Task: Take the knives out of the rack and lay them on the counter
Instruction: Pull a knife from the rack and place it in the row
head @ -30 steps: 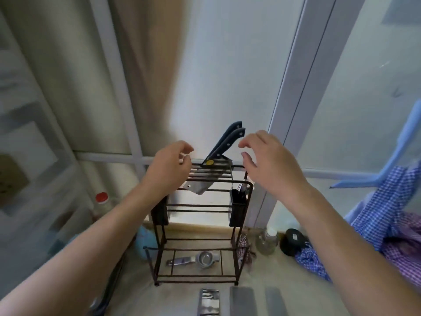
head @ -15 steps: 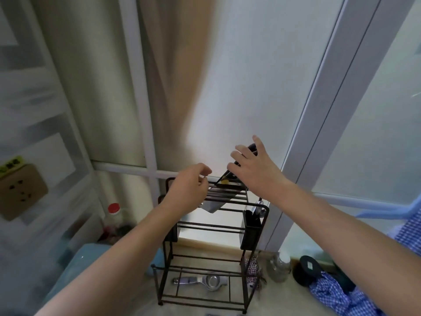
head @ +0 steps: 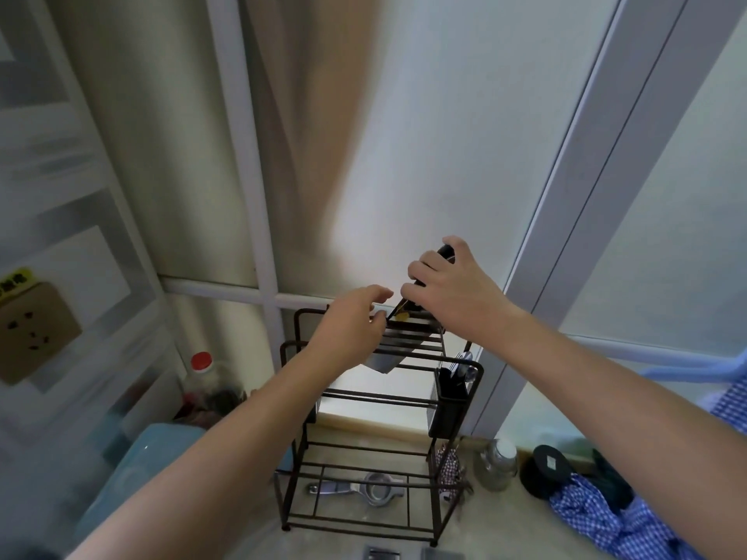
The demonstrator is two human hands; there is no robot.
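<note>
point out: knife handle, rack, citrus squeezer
knife handle [head: 446, 251], head view, dark butt end showing above the right hand's fingers.
rack [head: 477, 367], head view, top right corner of the wire frame.
citrus squeezer [head: 378, 490], head view, metal cup on the rack's bottom shelf.

Frosted window w/ beige curtain, wall socket left.

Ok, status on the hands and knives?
Right hand shut on knife handle. Left hand steadying rack top. Knives still racked, nothing blocking.
</note>
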